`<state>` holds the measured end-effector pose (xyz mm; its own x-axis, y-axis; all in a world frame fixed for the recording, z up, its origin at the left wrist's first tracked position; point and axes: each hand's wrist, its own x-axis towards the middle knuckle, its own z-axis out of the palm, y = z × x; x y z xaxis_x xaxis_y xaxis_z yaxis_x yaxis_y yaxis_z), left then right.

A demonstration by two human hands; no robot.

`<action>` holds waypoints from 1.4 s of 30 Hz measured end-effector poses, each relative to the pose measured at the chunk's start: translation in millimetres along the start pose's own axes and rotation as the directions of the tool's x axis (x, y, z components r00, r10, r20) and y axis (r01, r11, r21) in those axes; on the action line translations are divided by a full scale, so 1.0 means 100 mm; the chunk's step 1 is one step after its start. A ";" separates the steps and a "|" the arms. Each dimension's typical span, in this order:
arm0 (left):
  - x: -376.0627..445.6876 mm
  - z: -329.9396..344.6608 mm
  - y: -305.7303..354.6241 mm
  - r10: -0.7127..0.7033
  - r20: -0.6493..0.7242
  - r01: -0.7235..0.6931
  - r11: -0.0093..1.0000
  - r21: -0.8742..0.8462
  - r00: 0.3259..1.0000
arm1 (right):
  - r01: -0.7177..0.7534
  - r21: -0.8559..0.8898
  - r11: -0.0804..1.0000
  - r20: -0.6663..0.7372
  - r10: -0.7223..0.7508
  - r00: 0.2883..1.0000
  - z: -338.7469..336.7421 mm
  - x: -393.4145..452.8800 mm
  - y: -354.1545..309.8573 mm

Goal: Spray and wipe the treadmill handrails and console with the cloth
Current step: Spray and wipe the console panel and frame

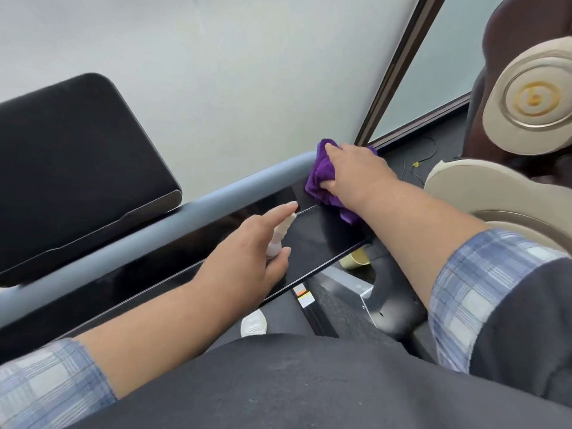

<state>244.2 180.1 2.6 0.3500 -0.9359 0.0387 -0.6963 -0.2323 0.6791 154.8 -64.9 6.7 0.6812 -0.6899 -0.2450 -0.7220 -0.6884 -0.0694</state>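
- Massage chair (526, 97), brown and beige, fills the upper right; a black screen (71, 168) sits upper left.
- Writing on the small floor label (305, 297) is too small to read.
- Right hand (356, 171) grips the purple cloth (322, 178) against the grey handrail (216, 196) at frame centre.
- Left hand (257, 243) holds a white spray bottle (280, 233) over the glossy black console (325, 233), forefinger extended along its top.

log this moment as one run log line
step: wiping | right hand: presses purple cloth on grey handrail end | left hand: holds spray bottle over black console
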 end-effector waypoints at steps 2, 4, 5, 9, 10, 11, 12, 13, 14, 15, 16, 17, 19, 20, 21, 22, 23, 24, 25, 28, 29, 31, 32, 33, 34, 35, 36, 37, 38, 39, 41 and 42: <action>0.04 -0.05 -0.08 0.026 0.032 -0.026 1.000 -0.017 0.999 | -0.019 0.052 0.998 0.008 0.018 1.000 0.01 -0.09 0.10; 0.08 -0.10 -0.15 0.064 0.062 -0.062 0.997 -0.038 0.996 | -0.148 0.130 0.980 0.017 0.147 0.989 0.08 -0.30 0.26; 0.09 -0.12 -0.18 0.088 0.071 -0.085 0.995 -0.041 0.994 | -0.222 0.149 0.964 0.037 0.219 0.975 0.12 -0.41 0.32; 0.19 -0.21 -0.29 0.171 0.067 -0.167 0.984 -0.064 0.983 | -0.266 0.038 0.963 -0.048 0.268 0.962 0.28 -0.65 0.27; 0.22 -0.24 -0.30 0.184 0.065 -0.179 0.981 -0.076 0.981 | -0.253 -0.011 0.967 -0.093 0.251 0.964 0.30 -0.64 0.22; 0.24 -0.27 -0.32 0.191 0.061 -0.186 0.979 -0.085 0.980 | -0.241 -0.054 0.969 -0.121 0.233 0.965 0.31 -0.60 0.17; 0.25 -0.30 -0.34 0.194 0.055 -0.188 0.978 -0.093 0.979 | -0.221 -0.089 0.971 -0.134 0.208 0.969 0.30 -0.53 0.11; 0.25 -0.32 -0.35 0.195 0.050 -0.189 0.977 -0.102 0.980 | -0.185 -0.123 0.975 -0.131 0.168 0.977 0.28 -0.44 0.06; 0.24 -0.35 -0.37 0.193 0.047 -0.187 0.976 -0.113 0.980 | -0.131 -0.161 0.978 -0.115 0.113 0.987 0.26 -0.33 0.02; 0.23 -0.37 -0.38 0.185 0.043 -0.178 0.976 -0.129 0.982 | -0.062 -0.198 0.978 -0.086 0.046 0.995 0.23 -0.21 -0.03; 0.21 -0.39 -0.40 0.175 0.039 -0.167 0.974 -0.152 0.984 | 0.020 -0.224 0.974 -0.046 -0.031 0.998 0.19 -0.10 -0.08; 0.18 -0.40 -0.41 0.165 0.038 -0.155 0.971 -0.183 0.986 | 0.116 -0.235 0.965 -0.001 -0.119 0.993 0.15 -0.01 -0.14; 0.10 -0.42 -0.40 0.152 0.039 -0.138 0.960 -0.244 0.988 | 0.323 -0.233 0.917 0.085 -0.311 0.946 0.07 0.11 -0.30; 0.06 -0.41 -0.39 0.154 0.037 -0.139 0.955 -0.261 0.987 | 0.420 -0.228 0.878 0.112 -0.405 0.907 0.05 0.12 -0.42; 0.03 -0.40 -0.37 0.168 0.032 -0.153 0.951 -0.270 0.985 | 0.503 -0.222 0.835 0.127 -0.487 0.864 0.06 0.12 -0.57; 0.00 -0.39 -0.35 0.190 0.021 -0.177 0.944 -0.278 0.982 | 0.568 -0.211 0.796 0.137 -0.551 0.823 0.08 0.10 -0.75; -0.01 -0.37 -0.32 0.217 0.009 -0.206 0.936 -0.286 0.976 | 0.614 -0.196 0.764 0.148 -0.596 0.789 0.11 0.08 -0.94; -0.02 -0.35 -0.29 0.249 -0.002 -0.239 0.927 -0.288 0.968 | 0.647 -0.185 0.740 0.162 -0.626 0.763 0.15 0.05 -1.12; -0.02 -0.33 -0.26 0.282 -0.008 -0.272 0.919 -0.285 0.959 | 0.667 -0.180 0.723 0.170 -0.645 0.745 0.18 0.02 -1.27; -0.02 -0.29 -0.16 0.330 -0.003 -0.319 0.911 -0.262 0.944 | 0.660 -0.171 0.731 0.138 -0.646 0.751 0.22 -0.02 -1.29; -0.02 -0.29 -0.13 0.331 -0.003 -0.321 0.913 -0.252 0.944 | 0.633 -0.167 0.756 0.123 -0.621 0.774 0.20 -0.03 -1.16; -0.02 -0.26 -0.07 0.326 -0.005 -0.317 0.916 -0.247 0.945 | 0.520 -0.174 0.836 0.105 -0.510 0.854 0.15 -0.03 -0.75; -0.03 -0.25 -0.05 0.325 -0.005 -0.316 0.915 -0.252 0.946 | 0.436 -0.173 0.883 0.099 -0.425 0.900 0.11 -0.03 -0.51; -0.03 -0.24 -0.03 0.327 -0.004 -0.318 0.914 -0.253 0.945 | 0.342 -0.159 0.926 0.086 -0.332 0.939 0.07 -0.05 -0.27; -0.04 -0.23 -0.01 0.327 -0.004 -0.318 0.915 -0.247 0.945 | 0.253 -0.122 0.960 0.065 -0.246 0.967 0.03 -0.07 -0.08; -0.06 -0.22 0.00 0.323 0.000 -0.313 0.919 -0.240 0.947 | 0.177 -0.064 0.982 0.041 -0.175 0.984 0.02 -0.11 0.05; -0.08 -0.21 0.01 0.314 0.013 -0.302 0.923 -0.238 0.949 | 0.111 -0.004 0.994 0.016 -0.111 0.994 0.03 -0.17 0.12; -0.09 -0.21 0.02 0.306 0.030 -0.290 0.927 -0.239 0.952 | 0.048 0.038 0.998 -0.013 -0.048 0.999 0.05 -0.26 0.13; -0.10 -0.21 0.04 0.300 0.045 -0.281 0.930 -0.237 0.953 | -0.013 0.061 0.998 -0.035 0.015 0.999 0.09 -0.38 0.13; -0.11 -0.22 0.06 0.293 0.053 -0.275 0.934 -0.227 0.955 | -0.068 0.069 0.995 -0.042 0.071 0.997 0.15 -0.52 0.13; -0.09 -0.22 0.08 0.267 0.059 -0.252 0.950 -0.184 0.962 | -0.160 0.064 0.985 -0.028 0.162 0.986 0.24 -0.83 0.17; -0.08 -0.21 0.09 0.251 0.058 -0.239 0.958 -0.160 0.966 | -0.190 0.059 0.980 -0.025 0.191 0.981 0.28 -0.98 0.22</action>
<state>248.2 191.0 23.3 0.1267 -0.9781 0.1653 -0.6503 0.0439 0.7584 68.8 -6.6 1.9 0.5332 -0.8144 -0.2290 -0.8440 -0.5306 -0.0781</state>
